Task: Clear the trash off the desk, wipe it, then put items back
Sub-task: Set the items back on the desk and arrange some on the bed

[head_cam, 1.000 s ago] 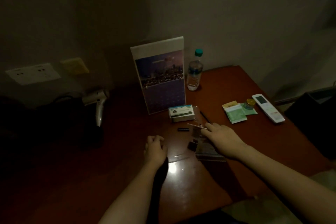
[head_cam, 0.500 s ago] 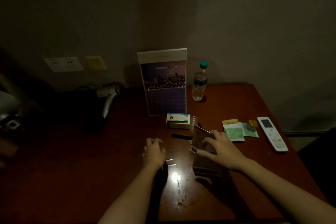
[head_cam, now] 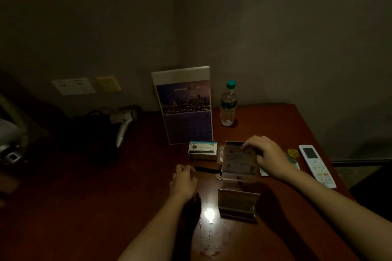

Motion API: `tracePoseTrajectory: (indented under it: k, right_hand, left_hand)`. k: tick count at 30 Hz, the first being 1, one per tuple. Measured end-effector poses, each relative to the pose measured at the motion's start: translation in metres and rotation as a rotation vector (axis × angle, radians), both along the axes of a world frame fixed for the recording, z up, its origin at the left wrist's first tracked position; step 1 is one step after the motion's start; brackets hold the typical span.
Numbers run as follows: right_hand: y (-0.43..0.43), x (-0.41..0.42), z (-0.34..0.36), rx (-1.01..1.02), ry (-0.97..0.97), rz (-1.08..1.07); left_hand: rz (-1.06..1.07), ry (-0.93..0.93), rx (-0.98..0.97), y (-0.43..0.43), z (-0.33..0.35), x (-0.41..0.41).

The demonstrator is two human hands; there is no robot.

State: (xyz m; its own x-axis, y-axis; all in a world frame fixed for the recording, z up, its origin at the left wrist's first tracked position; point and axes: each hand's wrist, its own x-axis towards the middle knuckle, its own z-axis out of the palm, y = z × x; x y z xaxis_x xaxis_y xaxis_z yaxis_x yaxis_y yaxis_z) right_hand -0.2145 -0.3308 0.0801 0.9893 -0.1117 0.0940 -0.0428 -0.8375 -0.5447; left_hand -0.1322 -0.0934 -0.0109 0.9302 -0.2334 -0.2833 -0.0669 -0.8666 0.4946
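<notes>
While the left hand [head_cam: 183, 180] was held loosely curled and empty on the desk [head_cam: 275, 125], the card stand [head_cam: 237, 161], long axis running away from the person, was gripped at its far edge by the nearer right hand [head_cam: 267, 154].

A clear printed card [head_cam: 239, 161] is upright (print unreadable) over the reddish desk [head_cam: 275, 125].

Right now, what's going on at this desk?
A person is working at the red desk. Their right hand grips the top of a clear card stand, holding it upright. The left hand rests loosely curled on the desk beside a black pen-like item, holding nothing. A calendar, water bottle, small box and remote sit around them.
</notes>
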Motion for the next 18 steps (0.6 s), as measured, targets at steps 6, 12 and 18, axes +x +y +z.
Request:
tracePoseTrajectory:
  k: [6, 12, 18]
  right_hand:
    - [-0.064, 0.034, 0.029, 0.081, -0.084, -0.176]
    - [-0.097, 0.082, -0.004, 0.097, 0.01, -0.35]
    - [-0.133, 0.135, -0.022, 0.199, 0.047, -0.452]
  left_hand:
    - [0.037, -0.05, -0.027, -0.01, -0.002, 0.02]
    - [-0.087, -0.167, -0.079, -0.023, -0.012, 0.044]
    - [-0.134, -0.318, -0.217, -0.038, -0.028, 0.073]
